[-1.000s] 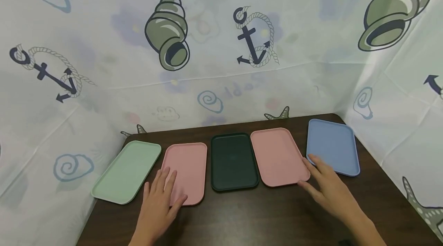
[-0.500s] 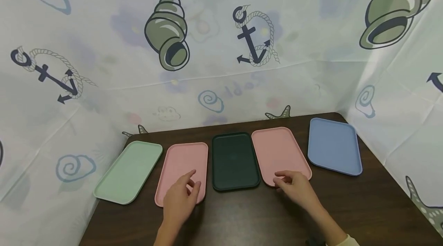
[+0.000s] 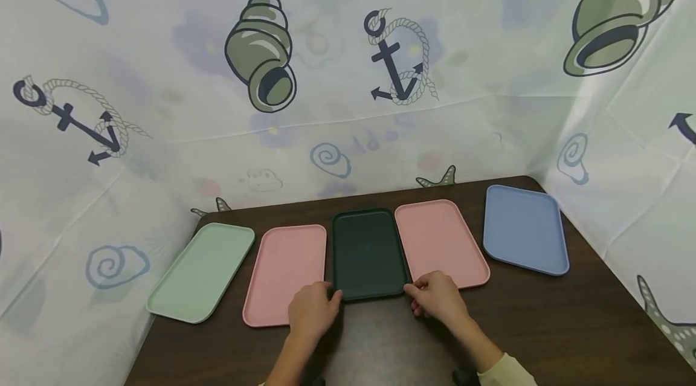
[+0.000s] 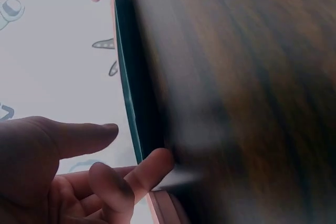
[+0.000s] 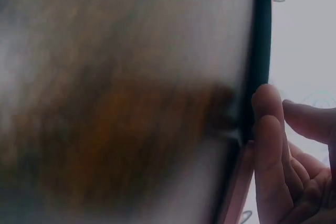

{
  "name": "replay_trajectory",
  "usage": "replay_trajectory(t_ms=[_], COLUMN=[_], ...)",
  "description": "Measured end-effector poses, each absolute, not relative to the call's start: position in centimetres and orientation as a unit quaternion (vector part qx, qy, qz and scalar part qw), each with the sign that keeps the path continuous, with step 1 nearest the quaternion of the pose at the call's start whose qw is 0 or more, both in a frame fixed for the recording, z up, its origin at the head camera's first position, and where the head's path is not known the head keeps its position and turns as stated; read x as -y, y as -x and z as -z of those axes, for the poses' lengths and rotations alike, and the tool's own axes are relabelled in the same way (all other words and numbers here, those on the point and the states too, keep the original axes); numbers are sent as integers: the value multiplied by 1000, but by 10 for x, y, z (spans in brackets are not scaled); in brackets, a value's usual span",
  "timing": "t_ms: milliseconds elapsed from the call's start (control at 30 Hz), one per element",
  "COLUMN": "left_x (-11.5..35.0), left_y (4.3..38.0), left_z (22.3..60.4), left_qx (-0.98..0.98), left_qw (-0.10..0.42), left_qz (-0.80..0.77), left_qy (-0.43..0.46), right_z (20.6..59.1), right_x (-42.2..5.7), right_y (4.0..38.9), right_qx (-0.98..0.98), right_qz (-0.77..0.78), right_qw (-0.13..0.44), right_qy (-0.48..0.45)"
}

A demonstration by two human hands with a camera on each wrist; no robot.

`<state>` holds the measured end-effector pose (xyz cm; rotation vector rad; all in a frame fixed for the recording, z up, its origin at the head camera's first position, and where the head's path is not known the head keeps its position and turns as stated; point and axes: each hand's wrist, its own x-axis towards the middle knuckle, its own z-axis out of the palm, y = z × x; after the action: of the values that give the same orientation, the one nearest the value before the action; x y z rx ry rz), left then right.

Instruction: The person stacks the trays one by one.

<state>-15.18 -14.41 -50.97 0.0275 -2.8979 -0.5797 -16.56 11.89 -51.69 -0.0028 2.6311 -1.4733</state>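
In the head view a dark green tray [image 3: 370,256] lies flat between two pink trays. My left hand [image 3: 312,312] is at its near left corner, overlapping the left pink tray [image 3: 288,265]. The left wrist view has the fingertips [image 4: 160,158] at the green tray's front edge and the thumb [image 4: 100,135] apart, above the tray. My right hand [image 3: 437,296] is at the near right corner, in front of the right pink tray [image 3: 440,241]. Its fingertips [image 5: 266,95] meet the green rim in the right wrist view, the thumb just behind them.
A light green tray [image 3: 201,274] lies at the far left of the dark wooden table [image 3: 375,350]. On the right is a blue tray [image 3: 524,229]. A patterned cloth [image 3: 337,120] hangs along the table's back and sides.
Both hands have come inward from the outer trays, over the pink trays, to the dark green tray's near corners. The trays have not visibly moved on the table.
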Motion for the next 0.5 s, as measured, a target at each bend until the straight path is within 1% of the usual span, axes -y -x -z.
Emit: replay_trajectory(t_ms=[233, 500], left_x=[141, 139], left_y=[158, 165], left_z=[503, 507], left_qx=[979, 979], left_qw=[92, 88], left_qz=[183, 182], left_qy=[-11, -24], right_z=[517, 518], right_x=[-111, -104], right_y=[168, 169], right_qx=[-906, -935], right_qz=[422, 354], right_qw=[34, 8], right_qy=[19, 31])
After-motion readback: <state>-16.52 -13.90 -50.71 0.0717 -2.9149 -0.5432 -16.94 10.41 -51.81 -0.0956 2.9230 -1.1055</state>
